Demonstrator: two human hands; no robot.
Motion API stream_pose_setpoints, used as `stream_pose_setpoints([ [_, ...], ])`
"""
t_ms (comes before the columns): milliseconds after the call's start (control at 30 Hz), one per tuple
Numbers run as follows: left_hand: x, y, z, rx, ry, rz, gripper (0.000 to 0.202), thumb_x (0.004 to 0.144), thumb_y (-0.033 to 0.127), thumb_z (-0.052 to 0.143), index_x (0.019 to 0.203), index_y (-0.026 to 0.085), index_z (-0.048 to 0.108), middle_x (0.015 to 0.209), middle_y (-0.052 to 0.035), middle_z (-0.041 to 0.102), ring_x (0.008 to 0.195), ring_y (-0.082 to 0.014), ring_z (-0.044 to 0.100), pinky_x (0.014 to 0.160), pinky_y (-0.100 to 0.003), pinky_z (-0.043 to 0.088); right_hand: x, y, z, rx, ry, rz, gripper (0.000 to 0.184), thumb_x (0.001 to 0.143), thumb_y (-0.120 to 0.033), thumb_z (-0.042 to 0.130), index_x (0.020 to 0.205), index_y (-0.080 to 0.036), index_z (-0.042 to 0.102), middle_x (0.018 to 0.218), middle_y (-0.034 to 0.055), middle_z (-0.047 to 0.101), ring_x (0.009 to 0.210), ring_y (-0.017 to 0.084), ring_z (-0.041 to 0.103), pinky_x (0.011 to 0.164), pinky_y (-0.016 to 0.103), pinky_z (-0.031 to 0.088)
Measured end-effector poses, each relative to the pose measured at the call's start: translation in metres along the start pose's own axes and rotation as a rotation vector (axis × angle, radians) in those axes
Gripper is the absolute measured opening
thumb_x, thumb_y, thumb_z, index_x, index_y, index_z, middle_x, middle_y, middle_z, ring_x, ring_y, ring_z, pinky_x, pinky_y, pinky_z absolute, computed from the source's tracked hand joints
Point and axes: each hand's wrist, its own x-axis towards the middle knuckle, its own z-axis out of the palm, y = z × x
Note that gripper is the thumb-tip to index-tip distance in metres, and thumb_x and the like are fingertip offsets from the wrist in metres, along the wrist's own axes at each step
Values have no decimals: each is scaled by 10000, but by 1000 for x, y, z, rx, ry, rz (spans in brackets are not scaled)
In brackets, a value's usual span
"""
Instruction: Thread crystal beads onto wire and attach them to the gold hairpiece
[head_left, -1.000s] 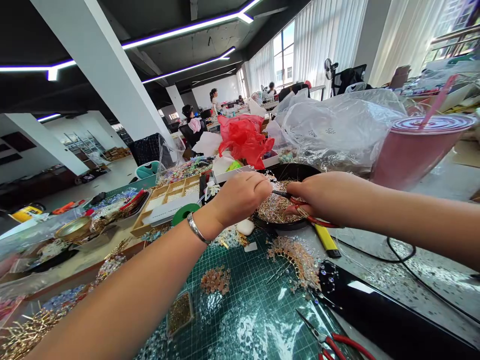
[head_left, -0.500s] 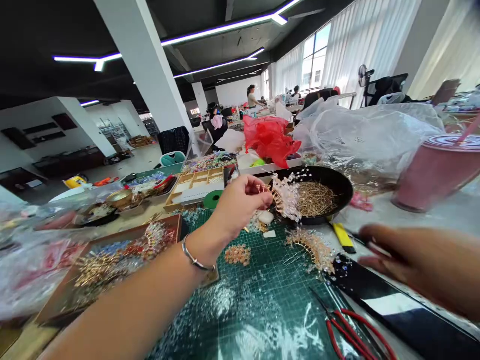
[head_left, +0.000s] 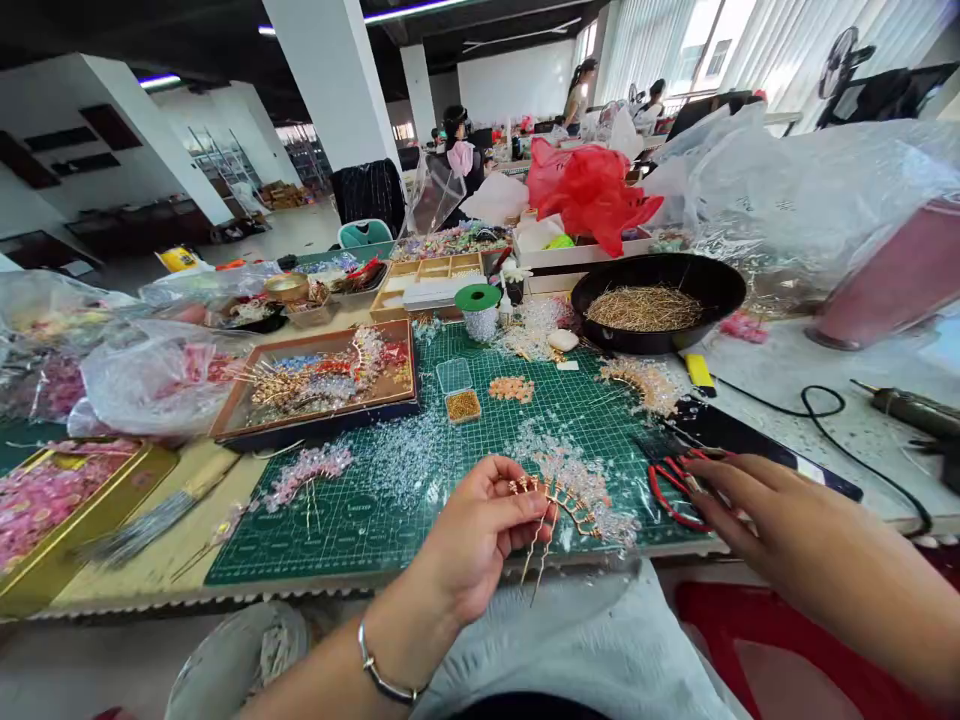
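Note:
My left hand (head_left: 480,530) pinches a gold hair comb (head_left: 562,500) decked with clear and pink beads, held just above the near edge of the green cutting mat (head_left: 420,460). My right hand (head_left: 750,500) reaches left with fingers stretched out, its tips at the red-handled pliers (head_left: 675,485) lying on the mat's right edge. It holds nothing. A black pan (head_left: 660,290) of gold pins stands at the far right of the mat.
A brown tray (head_left: 315,385) of beaded pieces sits left of the mat, with plastic bags (head_left: 150,375) beyond it. A green-capped spool (head_left: 478,310), a small box of gold beads (head_left: 461,400), a pink drink cup (head_left: 892,280) and a black cable (head_left: 825,420) lie around. Other people work at far tables.
My left hand brought the beaded comb from over the black pan down to the mat's near edge. My right hand let go of the red pliers and now reaches toward them.

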Motion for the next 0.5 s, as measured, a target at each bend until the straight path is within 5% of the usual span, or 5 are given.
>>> stream_pose_setpoints([
  [200, 6, -34, 7, 83, -31, -7, 288, 755, 109, 712, 894, 183, 471, 794, 4, 638, 721, -109, 662, 693, -228, 540, -76, -14, 15, 69, -21, 53, 412, 1003, -463, 394, 1203, -225, 664, 1206, 97, 711, 1045, 298, 709, 880, 462, 596],
  [500, 71, -65, 48, 528, -29, 144, 193, 814, 78, 593, 848, 205, 451, 755, 9, 588, 698, -142, 653, 747, -314, 550, -159, 57, 31, 58, -31, 378, 394, 921, -505, 461, 1050, -265, 746, 1034, 65, 787, 900, 286, 756, 801, 407, 618],
])
